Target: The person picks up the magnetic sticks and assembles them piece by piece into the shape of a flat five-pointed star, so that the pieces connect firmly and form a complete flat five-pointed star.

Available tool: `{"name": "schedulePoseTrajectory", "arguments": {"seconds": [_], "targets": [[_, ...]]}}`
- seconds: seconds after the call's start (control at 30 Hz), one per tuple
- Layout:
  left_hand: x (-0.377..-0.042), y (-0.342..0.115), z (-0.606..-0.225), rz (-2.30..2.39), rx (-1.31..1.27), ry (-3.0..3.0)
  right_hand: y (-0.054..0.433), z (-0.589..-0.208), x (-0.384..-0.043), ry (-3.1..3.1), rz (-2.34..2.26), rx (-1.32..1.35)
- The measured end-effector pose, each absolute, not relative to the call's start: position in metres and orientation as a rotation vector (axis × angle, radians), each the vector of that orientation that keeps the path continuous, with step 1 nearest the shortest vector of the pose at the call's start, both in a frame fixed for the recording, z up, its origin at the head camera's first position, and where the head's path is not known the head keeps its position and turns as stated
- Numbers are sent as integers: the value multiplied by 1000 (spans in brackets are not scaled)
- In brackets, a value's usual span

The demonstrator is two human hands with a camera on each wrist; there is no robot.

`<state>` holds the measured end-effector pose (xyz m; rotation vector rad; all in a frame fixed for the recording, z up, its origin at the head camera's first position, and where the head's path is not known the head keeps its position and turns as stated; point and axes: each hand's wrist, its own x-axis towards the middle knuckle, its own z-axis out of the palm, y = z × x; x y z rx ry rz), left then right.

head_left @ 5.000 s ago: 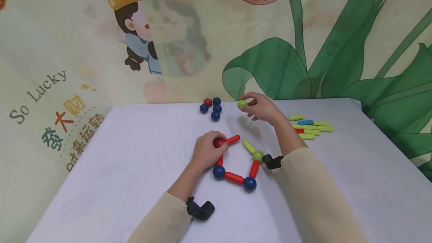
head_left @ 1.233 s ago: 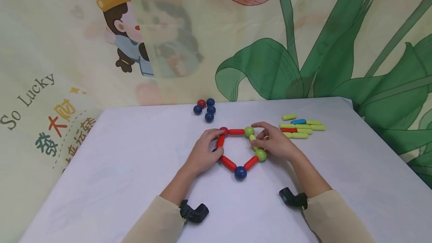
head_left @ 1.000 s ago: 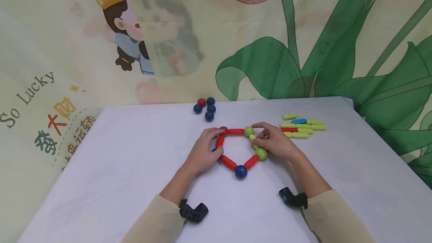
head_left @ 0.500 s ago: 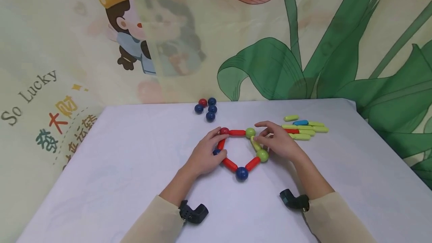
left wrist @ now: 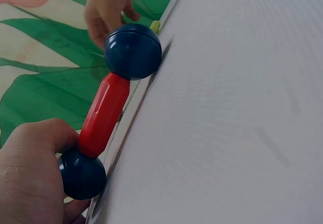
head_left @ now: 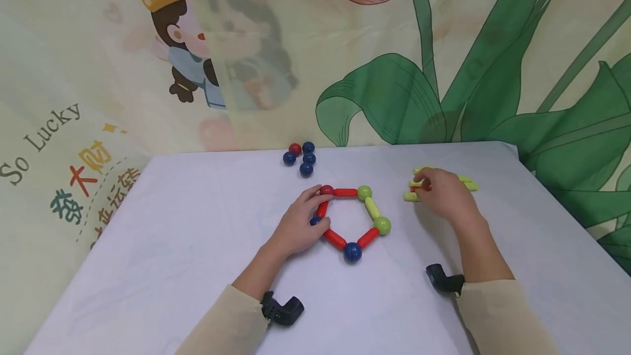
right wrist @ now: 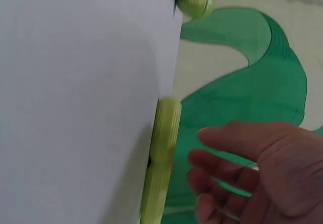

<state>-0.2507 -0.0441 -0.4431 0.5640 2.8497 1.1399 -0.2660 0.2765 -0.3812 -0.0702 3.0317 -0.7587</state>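
Observation:
A ring of magnetic balls and rods lies on the white table in the head view. Its corners are a red ball, two green balls and two blue balls. Red rods and one yellow-green rod join them. My left hand holds the ring's left side; the left wrist view shows thumb and fingers around a blue ball. Over the loose rods hovers my right hand. In the right wrist view its fingers are loosely bent, with nothing visible between them, beside yellow-green rods.
Several loose balls, blue ones and a red one, sit together near the table's back edge. A printed cloth hangs directly behind the table. My right hand partly covers the loose rods.
Five seconds ago my right hand held a green ball in the air; that ball now forms the ring's upper right corner. Since then my right hand has left the ring and moved right to the rods.

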Motion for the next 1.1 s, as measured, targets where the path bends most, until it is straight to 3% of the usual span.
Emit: {"name": "schedulePoseTrajectory", "arguments": {"seconds": [0.13, 0.43, 1.1], "targets": [[-251, -43, -443, 1143, 555, 2848, 289, -380, -266, 2996, -593, -3], [-249, -44, -441, 1170, 529, 2829, 287, -388, -272, 2940, -640, -229], [-248, -44, -440, 1192, 519, 2820, 293, -386, -271, 2943, -643, -134]]}}
